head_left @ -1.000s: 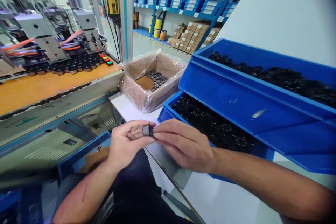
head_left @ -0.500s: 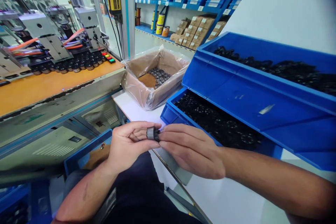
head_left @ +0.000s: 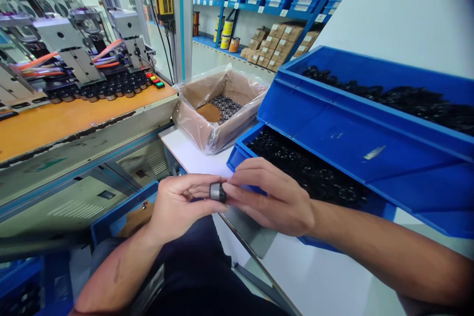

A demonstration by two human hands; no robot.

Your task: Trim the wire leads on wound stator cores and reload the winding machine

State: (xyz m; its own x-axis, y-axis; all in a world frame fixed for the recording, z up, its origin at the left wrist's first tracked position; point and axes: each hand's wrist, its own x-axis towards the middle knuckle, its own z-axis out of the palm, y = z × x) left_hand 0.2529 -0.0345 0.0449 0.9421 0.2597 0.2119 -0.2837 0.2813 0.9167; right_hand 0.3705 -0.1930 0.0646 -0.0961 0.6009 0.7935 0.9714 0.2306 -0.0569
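Note:
Between thumb and fingers, my left hand (head_left: 176,205) grips a small motor stator core (head_left: 215,191), a short grey ribbed cylinder with a black plastic cap on its right end. The fingers of my right hand (head_left: 274,197) press against that black end; the hand's own fingertips are partly hidden behind the part. Both hands hover above the corner of a white table (head_left: 185,145). Just beyond my right hand sits a low blue bin (head_left: 242,153) full of black plastic pieces.
A larger blue bin (head_left: 355,128) of black parts rests over the low one. Behind my hands stands a plastic-lined carton (head_left: 202,133) with grey cores. At left, a machine bench (head_left: 122,103) carries a row of cores. Another blue bin (head_left: 96,224) lies below my left arm.
My right hand has shifted slightly up, its fingers now more bent over the black end. The stator core has turned a little and its black cap shows more. My left hand has barely moved.

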